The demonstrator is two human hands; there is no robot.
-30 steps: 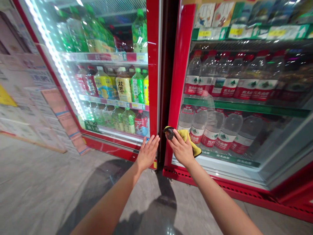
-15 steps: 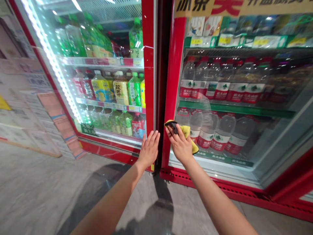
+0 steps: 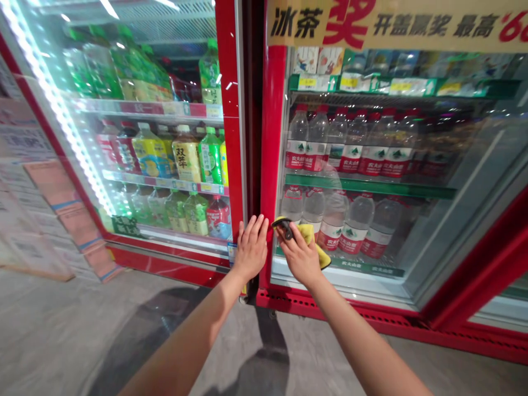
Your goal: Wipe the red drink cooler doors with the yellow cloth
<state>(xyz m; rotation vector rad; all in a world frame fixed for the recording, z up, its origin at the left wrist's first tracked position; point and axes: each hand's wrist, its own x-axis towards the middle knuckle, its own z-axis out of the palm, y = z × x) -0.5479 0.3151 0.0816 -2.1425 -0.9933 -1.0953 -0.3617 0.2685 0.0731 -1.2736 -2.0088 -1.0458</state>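
My right hand (image 3: 302, 254) presses a yellow cloth (image 3: 324, 258) against the lower left of the right fridge's glass door (image 3: 350, 170). The cloth has a black edging, and a dark piece pokes out by my fingers that I cannot make out fully. My left hand (image 3: 250, 247) lies with its fingers stretched out at the lower right edge of the left fridge's red door frame (image 3: 234, 165), holding nothing. Behind the right glass stand water bottles (image 3: 357, 223) with red and white labels.
Green and yellow drink bottles (image 3: 187, 154) fill shelves in the lit left fridge. A dark gap (image 3: 252, 137) separates the two fridges. Stacked cartons (image 3: 53, 214) stand at the left on the grey floor (image 3: 165, 330). A yellow banner (image 3: 391, 25) tops the right door.
The view has swung a little, so the fridges sit further left and more of the banner shows. Both hands keep nearly the same pose, with the cloth still under my right hand.
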